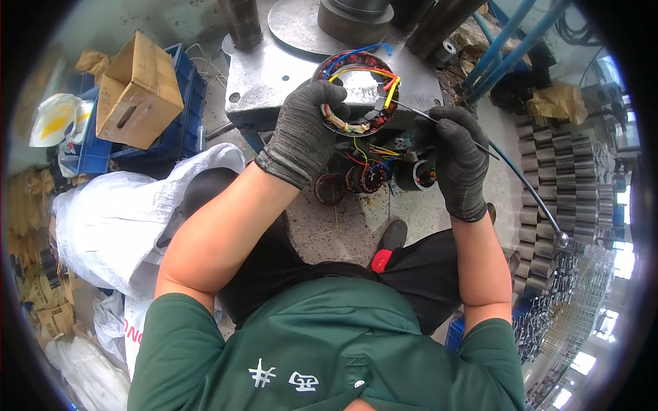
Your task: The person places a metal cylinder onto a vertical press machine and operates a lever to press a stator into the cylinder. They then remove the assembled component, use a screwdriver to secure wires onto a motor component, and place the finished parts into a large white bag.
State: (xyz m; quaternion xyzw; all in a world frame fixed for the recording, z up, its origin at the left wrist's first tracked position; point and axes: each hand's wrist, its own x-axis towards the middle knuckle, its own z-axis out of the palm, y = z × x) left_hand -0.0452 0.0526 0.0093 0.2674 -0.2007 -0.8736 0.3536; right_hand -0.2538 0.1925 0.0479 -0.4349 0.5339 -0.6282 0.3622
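My left hand [299, 133], in a dark grey knit glove, is closed on the left side of a motor stator [386, 122], a ring wound with reddish copper coils. Yellow, red and blue lead wires [363, 67] rise from its upper rim. In my right hand [456, 154], gloved the same way, is a thin metal rod [415, 111]. Its tip points left toward the yellow wire end at the stator's right side; whether they touch, I cannot tell. The stator is held at the front edge of a steel press bed [257, 85].
Below the bed, more stators [367, 178] with loose wires sit on the floor. A ball-ended lever [562, 240] slants down at right, by stacked metal cylinders [541, 178]. At left are a cardboard box [147, 89], blue crates [195, 103] and a white sack [113, 216].
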